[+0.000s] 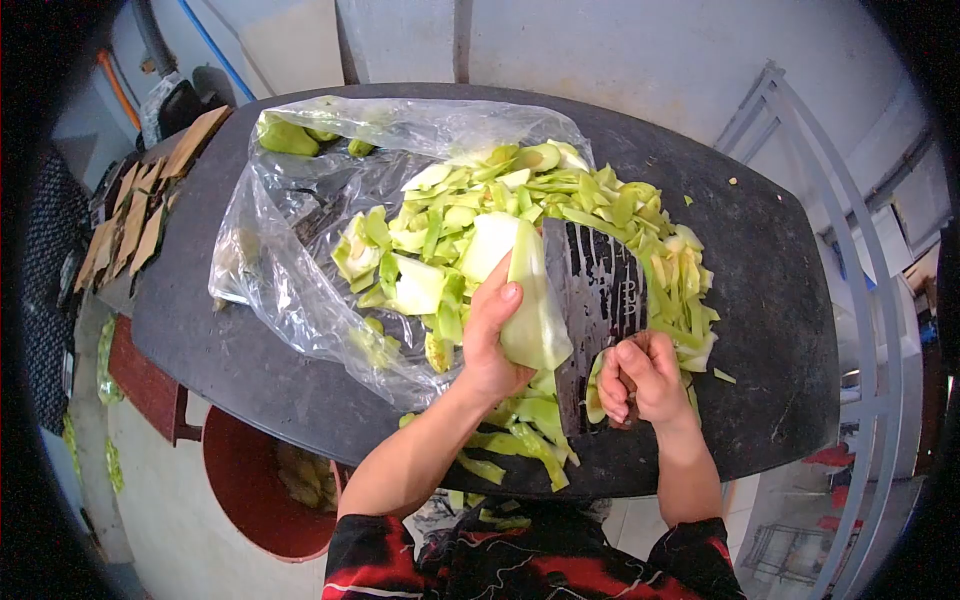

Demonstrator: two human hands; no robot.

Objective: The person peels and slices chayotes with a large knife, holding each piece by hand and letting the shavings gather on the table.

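Your left hand (492,345) is pinching a pale green piece (537,310), the thumb lying over its near side and the other fingers hiding beneath. The piece is sitting just ahead and to the right of that hand, its long axis running mostly away from you. Your right hand (645,380) is curling tightly, seemingly around the handle of a broad-bladed knife (600,300); the handle itself is staying out of sight. The blade is reaching forward and left from that fist, its left edge lying right alongside the piece; whether they are touching, you cannot tell from here. Your left hand is the nearer one to the piece, with the blade standing between it and your right hand.

Beyond both hands, a heap of peelings (610,205) is filling the middle, and a clear plastic bag (250,240) is spreading ahead and left of your left hand. To the right of your right hand, the dark table (760,300) is showing more room, with scattered scraps, while its near edge is curving just behind that hand.
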